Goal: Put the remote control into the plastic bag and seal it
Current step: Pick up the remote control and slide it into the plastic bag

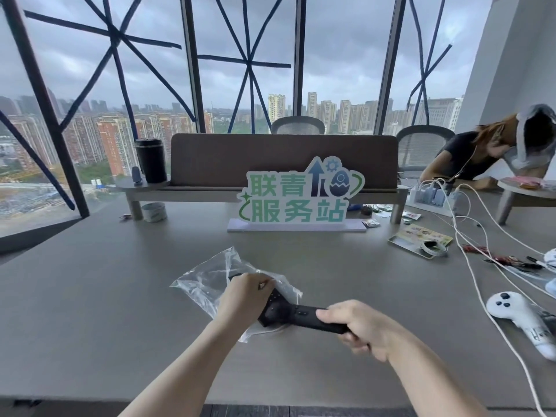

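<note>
A black remote control (296,313) lies almost level over the grey table (90,296), its left end inside the mouth of a clear plastic bag (204,281). My right hand (358,326) grips the remote's right end. My left hand (243,296) pinches the bag's open edge above the remote's left end, and the rest of the bag spreads crumpled to the left on the table. The part of the remote inside the bag is partly hidden behind my left hand.
A green-lettered sign (298,197) stands behind the bag on a white base. White cables (469,266), a white controller (523,320), a tape roll (433,248) and small packets lie at the right. A person (469,158) leans over the far right. A dark mug (151,160) sits on a shelf.
</note>
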